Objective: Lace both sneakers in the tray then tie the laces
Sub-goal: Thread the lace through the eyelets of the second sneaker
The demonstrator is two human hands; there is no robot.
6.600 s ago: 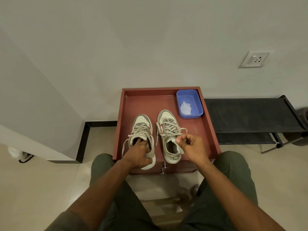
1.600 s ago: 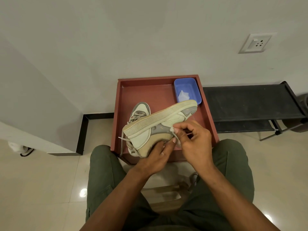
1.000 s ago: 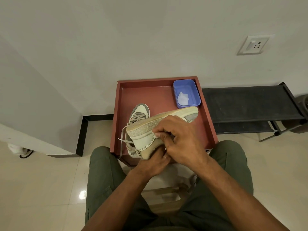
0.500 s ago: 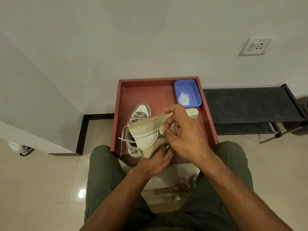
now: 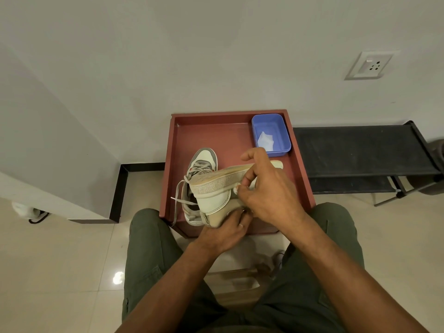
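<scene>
- Head view, only camera. Person seated, olive trousers [image 5: 153, 248], both forearms reaching forward over the knees.
- Tray [image 5: 211, 133]: square, reddish-brown, smooth flat floor with a low raised rim, set against the white wall.
- Held sneaker [image 5: 216, 188]: lifted over the near part of the tray, tipped on its side, sole facing up and toward the camera. Sole is tan, speckled and grainy; upper is off-white smooth panels with stitched seams plus a beige suede-like heel patch.
- Left hand [image 5: 223, 234]: under the heel end, fingers curled up around the heel, gripping it. Thin ring on one finger.
- Right hand [image 5: 269, 188]: over the sneaker's midsection, thumb and fingertips pressed together near the side wall just under the sole, index finger arched above. Looks like a pinch on a lace end, but the pinched item is too small to confirm.
- Second sneaker [image 5: 200, 164]: upright on the tray floor, behind and left of the held one, toe toward the wall. Grey and white toe cap, flat grey laces crossed through the eyelets.
- Loose lace [image 5: 179, 200]: flat, pale, hangs over the tray's left near rim.
- Blue tub [image 5: 278, 123]: rectangular plastic, rounded corners, in the tray's far right corner, crumpled white piece inside.
- Black rack [image 5: 360, 150]: matte textured shelf, right of the tray, just beside it.
- Wall socket [image 5: 370, 64]: white square plate, upper right.
</scene>
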